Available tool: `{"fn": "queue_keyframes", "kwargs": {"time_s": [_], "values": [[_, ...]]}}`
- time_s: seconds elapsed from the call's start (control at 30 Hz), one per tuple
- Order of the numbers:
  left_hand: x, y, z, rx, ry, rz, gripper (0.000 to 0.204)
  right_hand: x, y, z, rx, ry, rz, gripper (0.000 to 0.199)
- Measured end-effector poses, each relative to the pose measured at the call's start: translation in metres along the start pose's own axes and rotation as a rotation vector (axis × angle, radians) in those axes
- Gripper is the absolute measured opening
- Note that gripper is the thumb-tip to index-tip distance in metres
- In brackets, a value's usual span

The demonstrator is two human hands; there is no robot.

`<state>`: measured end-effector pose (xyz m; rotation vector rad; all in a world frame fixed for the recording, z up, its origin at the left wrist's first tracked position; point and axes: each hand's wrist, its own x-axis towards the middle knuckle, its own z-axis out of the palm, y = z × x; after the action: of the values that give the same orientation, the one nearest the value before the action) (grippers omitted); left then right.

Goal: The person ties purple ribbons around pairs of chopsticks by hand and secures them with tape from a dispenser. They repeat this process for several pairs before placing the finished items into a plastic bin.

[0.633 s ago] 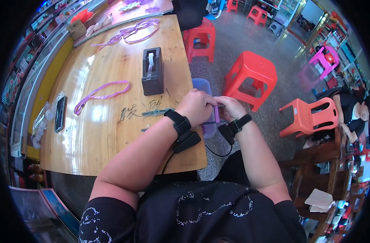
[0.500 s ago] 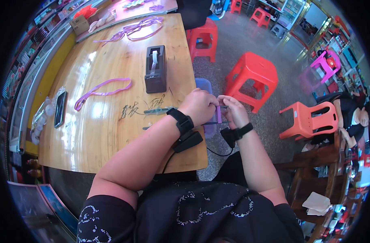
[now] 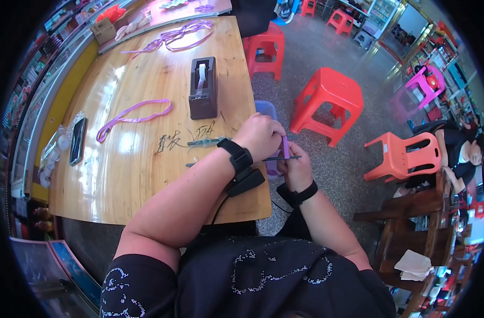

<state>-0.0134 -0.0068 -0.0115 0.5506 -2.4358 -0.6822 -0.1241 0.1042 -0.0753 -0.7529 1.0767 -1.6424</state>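
Note:
A short purple ribbon is stretched upright between my hands, just beyond the table's right edge. My left hand is closed with its fingertips pinching the ribbon's upper part. Below it, my right hand is closed at the ribbon's lower end. A thin dark rod crosses the ribbon there, its tip pointing right past my fingers. On the table, a dark green stick runs under my left wrist. Another dark rod end shows left of my forearm; whether it is the same rod is hidden.
A black tape dispenser stands on the wooden table. Purple ribbon loops and a phone lie left. Under my hands is a bluish-purple bin. Red stools and an orange chair stand right; a person sits beyond.
My right hand has moved down and slightly left, from beside the ribbon's upper part to its lower end. The fingers have curled closed. My left hand has barely moved.

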Motion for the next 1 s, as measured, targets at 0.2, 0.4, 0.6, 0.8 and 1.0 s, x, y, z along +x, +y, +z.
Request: {"fn": "queue_keyframes", "kwargs": {"time_s": [0.2,0.4,0.6,0.8,1.0], "values": [[-0.001,0.006,-0.004,-0.01,-0.008,0.002,0.019,-0.017,0.004,0.008,-0.061,0.053,-0.008,0.015],[-0.002,0.003,-0.003,0.004,-0.039,0.013,0.021,-0.032,-0.001,0.016,-0.061,0.111,0.057,0.018],[0.0,0.002,-0.004,-0.003,-0.051,0.012,0.021,-0.042,-0.01,0.015,-0.042,0.099,0.138,0.022],[-0.001,0.002,-0.004,0.024,-0.056,0.012,0.021,-0.045,-0.015,0.016,-0.021,0.071,0.139,0.023],[-0.001,0.004,-0.005,-0.012,-0.052,0.022,0.021,-0.048,-0.021,0.017,0.013,0.058,0.17,0.023]]}}
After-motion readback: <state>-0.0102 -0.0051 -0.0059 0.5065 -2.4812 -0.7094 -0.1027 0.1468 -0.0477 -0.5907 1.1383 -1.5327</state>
